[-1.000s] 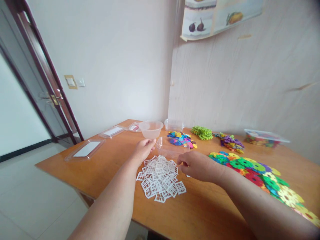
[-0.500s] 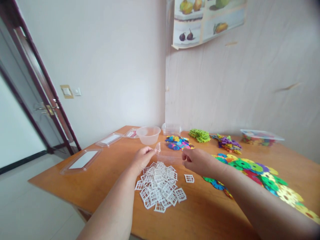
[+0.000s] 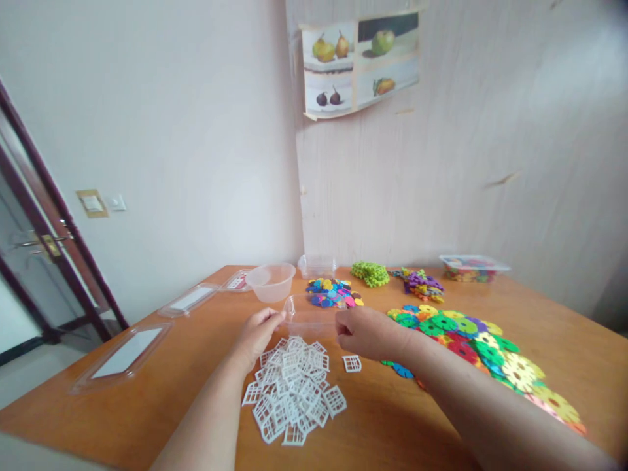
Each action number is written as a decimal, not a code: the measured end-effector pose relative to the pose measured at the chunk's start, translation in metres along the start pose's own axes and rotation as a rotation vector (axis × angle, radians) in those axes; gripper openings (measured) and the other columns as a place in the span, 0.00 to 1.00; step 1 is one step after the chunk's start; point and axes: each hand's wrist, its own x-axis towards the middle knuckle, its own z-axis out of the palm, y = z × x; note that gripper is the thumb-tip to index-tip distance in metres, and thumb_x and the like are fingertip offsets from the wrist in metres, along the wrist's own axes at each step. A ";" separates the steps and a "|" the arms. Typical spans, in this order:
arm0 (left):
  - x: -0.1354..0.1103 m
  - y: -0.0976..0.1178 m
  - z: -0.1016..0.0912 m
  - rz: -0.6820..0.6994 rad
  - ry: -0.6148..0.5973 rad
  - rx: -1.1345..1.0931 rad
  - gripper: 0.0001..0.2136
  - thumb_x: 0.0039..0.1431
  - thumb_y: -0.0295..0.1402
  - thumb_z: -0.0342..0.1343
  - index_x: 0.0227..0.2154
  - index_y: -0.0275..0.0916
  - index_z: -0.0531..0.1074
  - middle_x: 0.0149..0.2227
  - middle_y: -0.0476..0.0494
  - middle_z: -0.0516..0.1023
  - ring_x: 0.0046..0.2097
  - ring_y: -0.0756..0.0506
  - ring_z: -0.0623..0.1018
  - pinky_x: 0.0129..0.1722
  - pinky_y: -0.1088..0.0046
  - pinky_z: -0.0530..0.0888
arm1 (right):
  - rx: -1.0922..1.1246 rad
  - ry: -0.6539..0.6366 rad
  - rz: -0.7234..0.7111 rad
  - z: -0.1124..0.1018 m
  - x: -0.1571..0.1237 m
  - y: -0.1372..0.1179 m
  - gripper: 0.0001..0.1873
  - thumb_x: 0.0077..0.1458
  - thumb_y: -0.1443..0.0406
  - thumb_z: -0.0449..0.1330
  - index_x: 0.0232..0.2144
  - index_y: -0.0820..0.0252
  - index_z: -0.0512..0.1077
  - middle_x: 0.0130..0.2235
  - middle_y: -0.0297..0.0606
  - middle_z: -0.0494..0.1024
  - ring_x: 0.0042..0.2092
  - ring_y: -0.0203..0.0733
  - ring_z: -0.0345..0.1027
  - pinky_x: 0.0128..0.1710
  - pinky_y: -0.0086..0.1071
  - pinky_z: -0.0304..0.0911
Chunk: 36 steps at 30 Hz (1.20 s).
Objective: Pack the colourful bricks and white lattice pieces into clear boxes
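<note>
A clear plastic box (image 3: 311, 318) sits between my hands, behind a heap of white plastic window-shaped pieces (image 3: 292, 386). My left hand (image 3: 260, 330) pinches the box's left end between thumb and fingers. At the right end, my right hand (image 3: 360, 330) is closed on the box, its fingertips mostly turned from view. One loose white window piece (image 3: 352, 364) lies apart, just below my right hand. Colourful small discs (image 3: 333, 292) are piled right behind the box, some seen through its wall.
A translucent round bowl (image 3: 271, 282) and another clear box (image 3: 318, 265) stand behind. Clear lids (image 3: 164, 332) lie on the left. Green pieces (image 3: 369, 274), purple pieces (image 3: 422, 286) and large flower-shaped discs (image 3: 466, 333) are heaped on the right. A filled lidded box (image 3: 473, 269) stands at the back right.
The camera view has turned right and tilted slightly up, so the scene sits further left and lower. Both hands keep their hold on the clear box, and the heaps look unchanged.
</note>
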 end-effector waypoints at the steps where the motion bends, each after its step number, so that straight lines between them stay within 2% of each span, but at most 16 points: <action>1: -0.001 0.001 0.000 0.000 -0.003 0.000 0.19 0.53 0.52 0.57 0.28 0.38 0.72 0.30 0.47 0.77 0.37 0.44 0.75 0.40 0.70 0.67 | -0.017 -0.026 -0.005 -0.002 -0.002 0.000 0.08 0.53 0.66 0.56 0.33 0.57 0.75 0.34 0.37 0.80 0.33 0.39 0.70 0.26 0.28 0.51; 6: -0.003 0.006 -0.001 -0.018 -0.005 0.005 0.23 0.52 0.56 0.55 0.28 0.39 0.73 0.32 0.45 0.79 0.39 0.42 0.76 0.43 0.69 0.68 | -0.093 -0.196 -0.052 -0.014 -0.009 -0.004 0.10 0.49 0.62 0.60 0.35 0.55 0.78 0.37 0.39 0.82 0.36 0.43 0.74 0.28 0.28 0.57; 10: -0.001 0.006 -0.002 -0.039 -0.001 0.020 0.25 0.51 0.60 0.54 0.29 0.39 0.74 0.34 0.43 0.81 0.40 0.41 0.77 0.44 0.68 0.69 | -0.152 -0.251 -0.060 -0.017 -0.011 -0.007 0.18 0.50 0.55 0.62 0.40 0.58 0.79 0.41 0.46 0.82 0.41 0.51 0.76 0.32 0.34 0.66; 14: -0.001 0.007 -0.003 -0.035 0.020 0.010 0.27 0.49 0.62 0.54 0.30 0.38 0.75 0.34 0.41 0.81 0.41 0.40 0.78 0.45 0.66 0.71 | -0.202 -0.285 -0.045 -0.013 -0.010 -0.010 0.22 0.51 0.53 0.61 0.40 0.63 0.80 0.42 0.51 0.82 0.41 0.56 0.77 0.34 0.40 0.70; 21: 0.003 0.006 -0.005 -0.086 0.026 0.028 0.31 0.44 0.65 0.54 0.31 0.38 0.76 0.36 0.40 0.82 0.43 0.37 0.79 0.49 0.62 0.72 | -0.203 -0.299 -0.077 -0.004 -0.003 -0.011 0.23 0.49 0.54 0.62 0.42 0.64 0.80 0.42 0.53 0.82 0.41 0.56 0.78 0.34 0.41 0.73; 26: 0.002 0.009 -0.005 -0.100 0.035 0.028 0.33 0.43 0.65 0.56 0.34 0.37 0.77 0.39 0.38 0.82 0.44 0.36 0.79 0.52 0.60 0.71 | -0.211 -0.356 -0.064 -0.012 -0.003 -0.014 0.26 0.48 0.53 0.65 0.45 0.65 0.79 0.44 0.52 0.82 0.44 0.56 0.77 0.37 0.42 0.74; 30: 0.000 0.011 -0.005 -0.092 0.073 0.012 0.33 0.40 0.65 0.57 0.33 0.36 0.78 0.36 0.38 0.82 0.42 0.36 0.80 0.49 0.60 0.73 | -0.200 -0.373 -0.069 -0.015 -0.003 -0.016 0.29 0.45 0.52 0.67 0.47 0.64 0.78 0.45 0.51 0.82 0.45 0.57 0.77 0.38 0.42 0.74; 36: 0.003 0.004 -0.007 -0.100 0.112 -0.006 0.33 0.40 0.65 0.59 0.32 0.36 0.78 0.36 0.38 0.83 0.42 0.37 0.81 0.49 0.59 0.74 | -0.198 -0.393 -0.082 -0.019 -0.004 -0.020 0.28 0.45 0.53 0.67 0.46 0.63 0.79 0.45 0.51 0.82 0.45 0.56 0.77 0.38 0.43 0.74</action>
